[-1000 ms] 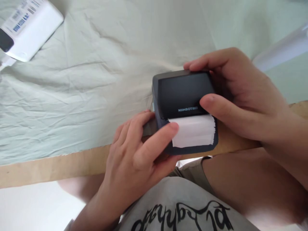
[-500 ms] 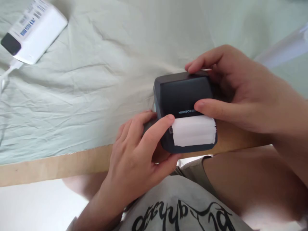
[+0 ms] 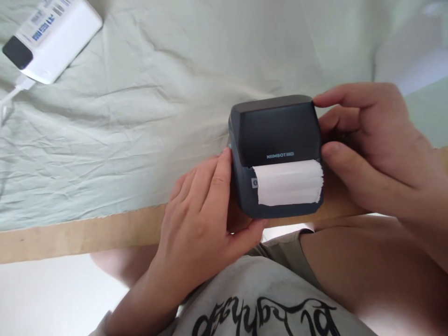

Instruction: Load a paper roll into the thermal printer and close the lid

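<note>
A dark label printer (image 3: 276,130) marked NIIMBOT sits near the table's front edge, between my two hands. From its slot a strip of white label paper (image 3: 290,183) sticks out over the lower front, its right edge ragged. My left hand (image 3: 199,210) grips the printer's left side, with the thumb at the near lower edge and the fingers along the side. On the other side, my right hand (image 3: 374,140) has its fingertips and thumb against the right edge, holding it there. The undersides of the fingers are partly hidden.
A white power bank (image 3: 63,44) with a label and a dark end panel lies at the far left, a white cable (image 3: 17,91) plugged into it. Pale green wrinkled cloth (image 3: 140,116) covers the table, with a wooden edge (image 3: 87,238) in front. Something whitish and blurred lies at right.
My right hand has slid from the printer's top to its right edge. My left index finger has left the paper and lowered to the side. The printer appears slightly further right.
</note>
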Tool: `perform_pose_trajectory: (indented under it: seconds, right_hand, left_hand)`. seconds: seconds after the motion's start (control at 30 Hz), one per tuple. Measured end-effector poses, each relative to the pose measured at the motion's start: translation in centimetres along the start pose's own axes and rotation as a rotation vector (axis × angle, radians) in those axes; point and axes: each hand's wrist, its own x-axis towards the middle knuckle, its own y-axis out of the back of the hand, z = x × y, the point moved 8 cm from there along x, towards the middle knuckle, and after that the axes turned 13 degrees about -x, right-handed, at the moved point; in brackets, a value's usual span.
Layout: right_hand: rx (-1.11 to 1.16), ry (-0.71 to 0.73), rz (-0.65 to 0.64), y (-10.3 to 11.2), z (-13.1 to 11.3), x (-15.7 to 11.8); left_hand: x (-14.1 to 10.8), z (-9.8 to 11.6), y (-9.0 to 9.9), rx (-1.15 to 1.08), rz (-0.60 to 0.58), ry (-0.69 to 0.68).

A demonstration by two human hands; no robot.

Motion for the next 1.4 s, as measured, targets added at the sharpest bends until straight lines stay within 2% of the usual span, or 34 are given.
perform_pose_trajectory:
  seconds: [0.07, 0.13, 0.33, 0.5, 0.73, 0.97, 1.2, 1.3, 1.4]
  right_hand:
    - [-0.047, -0.017, -0.021, -0.1, 0.6, -0.1]
    - [-0.124, -0.019, 0.010, 0.3, 0.8, 0.1]
    - [-0.138, 0.048, 0.010, 0.5, 0.3, 1.0]
    - [-0.173, 0.042, 0.046, 0.5, 0.0, 0.9]
    - [-0.173, 0.051, 0.005, 0.1, -0.2, 0.9]
    - [-0.156, 0.122, 0.025, 0.4, -0.7, 1.3]
    - [-0.115, 0.086, -0.043, 0.2, -0.6, 1.5]
    - [-0.135, 0.091, -0.031, -0.1, -0.3, 1.5]
    - [-0.113, 0.035, -0.019, -0.2, 0.5, 1.4]
  left_hand:
    - [0.0, -0.2, 0.0, 0.003, -0.016, 0.049]
    - [-0.1, -0.4, -0.1, 0.018, -0.017, 0.089]
    - [-0.1, -0.5, -0.1, 0.013, 0.062, 0.128]
    - [-0.4, -0.1, 0.4, -0.035, 0.125, 0.047]
    - [-0.1, -0.1, 0.1, -0.072, 0.020, 0.079]
    - [0.0, -0.7, 0.1, -0.120, 0.036, 0.133]
    - [0.4, -1.2, 0.7, -0.150, 0.047, 0.211]
    - [0.5, -1.2, 0.6, -0.156, 0.033, 0.190]
    - [0.2, -1.4, 0.4, -0.134, 0.037, 0.162]
